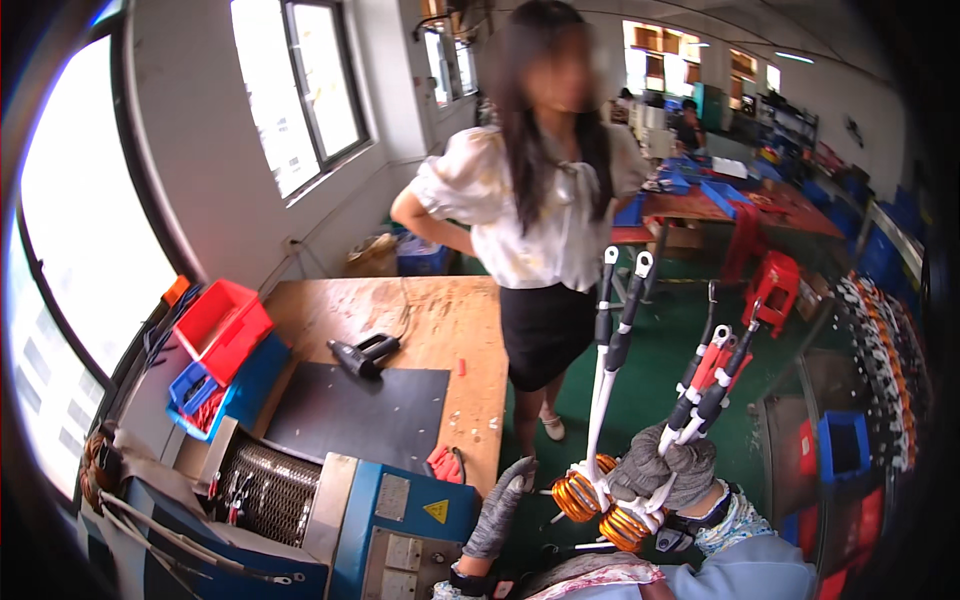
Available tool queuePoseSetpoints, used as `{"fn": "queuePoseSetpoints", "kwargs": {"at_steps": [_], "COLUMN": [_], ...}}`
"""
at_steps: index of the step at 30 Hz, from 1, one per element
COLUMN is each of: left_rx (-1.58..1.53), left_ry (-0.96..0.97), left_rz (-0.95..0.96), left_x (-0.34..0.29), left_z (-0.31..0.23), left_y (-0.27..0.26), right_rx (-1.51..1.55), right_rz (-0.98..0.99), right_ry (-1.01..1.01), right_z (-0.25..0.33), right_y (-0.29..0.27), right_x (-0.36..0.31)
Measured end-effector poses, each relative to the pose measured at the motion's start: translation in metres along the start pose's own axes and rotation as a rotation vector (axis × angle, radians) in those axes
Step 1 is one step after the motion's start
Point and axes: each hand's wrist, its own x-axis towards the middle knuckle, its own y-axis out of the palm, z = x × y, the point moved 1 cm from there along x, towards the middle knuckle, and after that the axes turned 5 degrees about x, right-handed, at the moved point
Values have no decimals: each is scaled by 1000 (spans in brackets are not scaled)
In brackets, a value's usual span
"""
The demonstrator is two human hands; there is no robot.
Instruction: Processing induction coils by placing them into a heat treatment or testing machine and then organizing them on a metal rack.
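Above the green floor, my right hand grips two orange coils while my left hand hangs open; their long leads could snag.

Right hand in grey knit glove, fist closed around white leads of orange copper-wound coils, held up over green floor. Leads sleeved black and red, tipped with white ring terminals. Left hand in grey glove, fingers extended, touching nothing, just beside blue metal machine. Wooden workbench beyond, bearing black mat, black heat gun, red plastic bin. Person in white blouse and black skirt standing beside bench.
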Motion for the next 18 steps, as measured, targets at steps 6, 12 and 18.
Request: {"fn": "queuePoseSetpoints", "kwargs": {"at_steps": [6, 12, 18], "left_rx": [-193, -594, -155], "left_ry": [-273, -747, -666], "left_rz": [434, 816, 1114], "left_x": [16, -43, -68], "left_z": [82, 65, 92], "left_y": [120, 250, 425], "right_rx": [59, 39, 115], "right_rz": [-112, -311, -476], "right_ry": [-286, -558, -879], "right_z": [50, 111, 177], "right_y": [-26, -79, -113], "right_x": [-108, -245, -449]}}
